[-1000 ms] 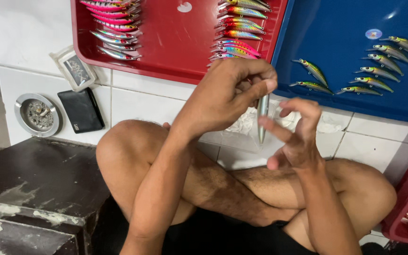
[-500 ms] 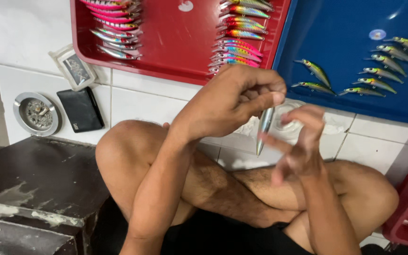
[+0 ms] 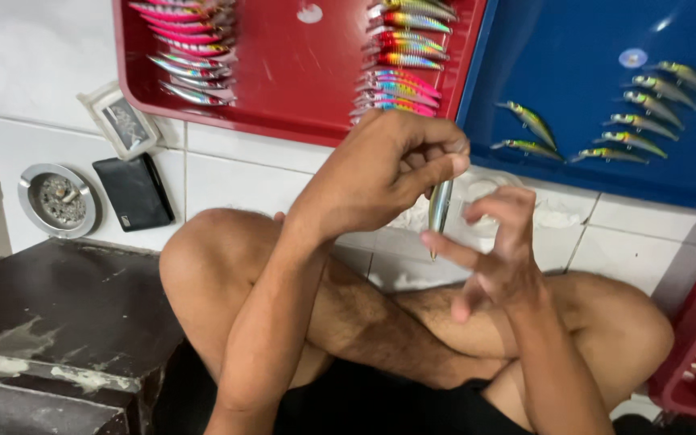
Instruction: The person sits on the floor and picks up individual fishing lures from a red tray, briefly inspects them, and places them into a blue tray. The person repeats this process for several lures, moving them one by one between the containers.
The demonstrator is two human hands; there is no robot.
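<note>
White-tiled floor, person seated cross-legged. Left hand has its fingers closed on the top end of a slim silvery fishing lure, hanging nose-down. Right hand is just below and beside it, fingers spread, gripping nothing. Judgement: keep the pinch steady and the lure vertical; any hooks cannot be made out. Beyond the fingers: red plastic tray of pink lures, blue plastic tray of green lures. Far left: black wallet, round metal ashtray.
</note>
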